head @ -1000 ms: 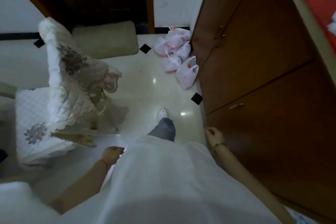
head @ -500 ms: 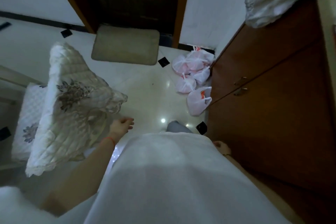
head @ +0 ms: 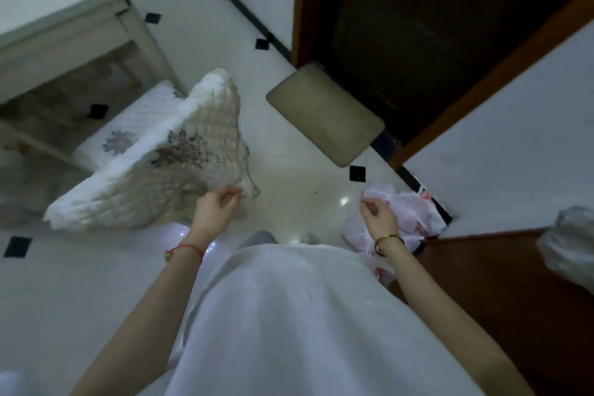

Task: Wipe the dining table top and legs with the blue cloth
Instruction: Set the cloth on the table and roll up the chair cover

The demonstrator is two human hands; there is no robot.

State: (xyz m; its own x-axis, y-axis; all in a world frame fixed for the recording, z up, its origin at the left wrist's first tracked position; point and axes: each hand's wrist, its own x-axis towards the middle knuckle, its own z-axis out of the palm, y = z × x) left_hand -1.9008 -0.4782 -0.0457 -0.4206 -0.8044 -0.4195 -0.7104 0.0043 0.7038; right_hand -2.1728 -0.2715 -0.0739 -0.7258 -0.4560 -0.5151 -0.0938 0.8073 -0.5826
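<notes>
Both hands raised since earlier: left hand [head: 214, 206] and right hand [head: 379, 217] loosely curled, empty.

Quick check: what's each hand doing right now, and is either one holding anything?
Left hand: loosely curled, empty, beside the quilted chair cover.
Right hand: loosely curled, empty, above the plastic bags.

Left hand [head: 214, 206] and right hand [head: 379, 217] raised ahead of torso, forearms bare, fingers loosely curled, empty; red cord on left wrist, bangle on right.
</notes>
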